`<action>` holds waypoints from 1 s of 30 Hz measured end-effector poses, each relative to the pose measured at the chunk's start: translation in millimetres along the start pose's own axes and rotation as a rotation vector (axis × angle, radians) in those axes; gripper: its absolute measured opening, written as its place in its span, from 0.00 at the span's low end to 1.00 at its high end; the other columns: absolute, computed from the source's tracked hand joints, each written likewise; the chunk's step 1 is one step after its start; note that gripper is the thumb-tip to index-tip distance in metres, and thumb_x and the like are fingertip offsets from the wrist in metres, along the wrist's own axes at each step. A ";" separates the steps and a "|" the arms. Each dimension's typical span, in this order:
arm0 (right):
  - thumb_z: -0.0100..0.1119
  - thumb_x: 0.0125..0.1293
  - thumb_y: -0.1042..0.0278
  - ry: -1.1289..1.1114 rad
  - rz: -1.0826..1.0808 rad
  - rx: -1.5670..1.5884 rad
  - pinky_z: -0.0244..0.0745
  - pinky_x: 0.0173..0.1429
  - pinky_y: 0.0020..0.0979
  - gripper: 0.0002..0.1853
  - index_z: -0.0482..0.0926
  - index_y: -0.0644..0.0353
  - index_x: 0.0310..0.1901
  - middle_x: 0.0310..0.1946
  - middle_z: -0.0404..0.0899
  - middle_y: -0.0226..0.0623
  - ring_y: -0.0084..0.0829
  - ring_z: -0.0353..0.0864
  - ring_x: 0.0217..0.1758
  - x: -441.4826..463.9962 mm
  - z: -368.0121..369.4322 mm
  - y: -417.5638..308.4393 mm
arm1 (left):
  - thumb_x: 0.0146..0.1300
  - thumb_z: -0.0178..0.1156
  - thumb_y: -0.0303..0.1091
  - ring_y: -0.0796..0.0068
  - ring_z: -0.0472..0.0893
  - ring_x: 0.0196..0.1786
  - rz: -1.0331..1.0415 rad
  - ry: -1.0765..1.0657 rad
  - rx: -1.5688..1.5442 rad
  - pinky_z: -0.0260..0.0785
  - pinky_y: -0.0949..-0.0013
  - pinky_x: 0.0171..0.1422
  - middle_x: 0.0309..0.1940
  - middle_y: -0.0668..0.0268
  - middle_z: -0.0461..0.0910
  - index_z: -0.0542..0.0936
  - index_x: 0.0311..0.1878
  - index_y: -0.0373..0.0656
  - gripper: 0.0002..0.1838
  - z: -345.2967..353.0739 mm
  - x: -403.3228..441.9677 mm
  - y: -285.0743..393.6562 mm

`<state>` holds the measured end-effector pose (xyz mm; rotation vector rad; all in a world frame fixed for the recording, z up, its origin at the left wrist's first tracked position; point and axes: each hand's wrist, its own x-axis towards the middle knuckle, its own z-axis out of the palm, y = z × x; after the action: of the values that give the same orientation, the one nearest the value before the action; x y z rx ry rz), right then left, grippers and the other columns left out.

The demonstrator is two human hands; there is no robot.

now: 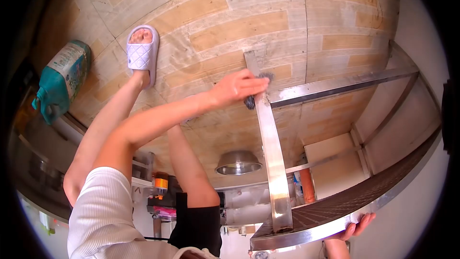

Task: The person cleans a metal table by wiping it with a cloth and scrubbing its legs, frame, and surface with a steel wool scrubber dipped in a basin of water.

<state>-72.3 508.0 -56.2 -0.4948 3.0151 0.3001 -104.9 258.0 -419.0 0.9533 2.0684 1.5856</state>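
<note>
Left hand [235, 86] closed round steel-wool scourer [266, 76], pad against rack's metal leg [272, 139]; right fingers [360, 224] curled over rim [330, 230]; scouring, seemingly; another stroke calls for firm bracing.

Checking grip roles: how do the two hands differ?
Left hand presses a grey scouring pad to a leg of the metal frame; right hand grips its edge, no pad visible. Left hand shows its back; right hand shows mainly fingers, the rest hidden. Both are bare.
</note>
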 end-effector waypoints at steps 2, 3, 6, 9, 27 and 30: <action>0.47 0.65 0.44 0.025 -0.009 -0.020 0.53 0.68 0.48 0.33 0.49 0.51 0.64 0.63 0.53 0.56 0.55 0.53 0.68 2.2 1.8 -1.0 | 0.53 0.57 0.28 0.66 0.72 0.46 -0.015 -0.025 -0.099 0.71 0.71 0.47 0.56 0.69 0.74 0.76 0.54 0.51 0.22 2.7 0.1 -12.0; 0.48 0.64 0.45 0.020 -0.001 -0.015 0.53 0.68 0.47 0.33 0.49 0.51 0.64 0.63 0.53 0.56 0.55 0.53 0.68 -0.2 1.2 0.1 | 0.54 0.57 0.28 0.67 0.72 0.46 -0.017 -0.035 -0.152 0.71 0.71 0.48 0.56 0.69 0.73 0.76 0.53 0.51 0.21 7.9 1.9 -25.7; 0.49 0.64 0.45 0.021 -0.014 0.002 0.54 0.67 0.48 0.33 0.49 0.50 0.64 0.64 0.52 0.56 0.55 0.53 0.68 -4.4 -0.3 4.4 | 0.54 0.53 0.28 0.65 0.71 0.47 -0.251 -0.198 -0.149 0.66 0.72 0.54 0.53 0.68 0.74 0.75 0.53 0.49 0.21 32.8 3.6 -109.0; 0.50 0.63 0.46 -0.022 -0.008 0.009 0.53 0.68 0.47 0.34 0.49 0.50 0.64 0.64 0.51 0.56 0.55 0.53 0.68 -7.7 -5.0 3.6 | 0.52 0.52 0.25 0.61 0.71 0.48 -0.014 -0.508 0.105 0.68 0.69 0.53 0.55 0.66 0.73 0.74 0.55 0.45 0.23 13.6 37.5 -124.0; 0.30 0.67 0.41 -0.007 0.000 0.203 0.45 0.69 0.57 0.27 0.53 0.43 0.64 0.63 0.54 0.49 0.53 0.50 0.67 -15.0 -0.5 3.2 | 0.36 0.62 0.16 0.58 0.70 0.49 0.114 -0.638 -0.128 0.64 0.61 0.52 0.43 0.60 0.73 0.68 0.47 0.39 0.29 -30.6 71.2 0.3; 0.31 0.66 0.41 -0.016 -0.071 0.185 0.47 0.68 0.57 0.29 0.54 0.47 0.63 0.64 0.53 0.54 0.58 0.52 0.67 -13.8 -2.0 7.9 | 0.37 0.61 0.16 0.58 0.71 0.48 0.072 -0.574 -0.209 0.65 0.62 0.52 0.44 0.59 0.73 0.69 0.47 0.38 0.27 -30.0 68.7 5.6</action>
<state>-61.9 519.2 -51.4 -0.5774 2.9618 0.0197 -171.1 285.9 -396.8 1.2361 1.4631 1.3234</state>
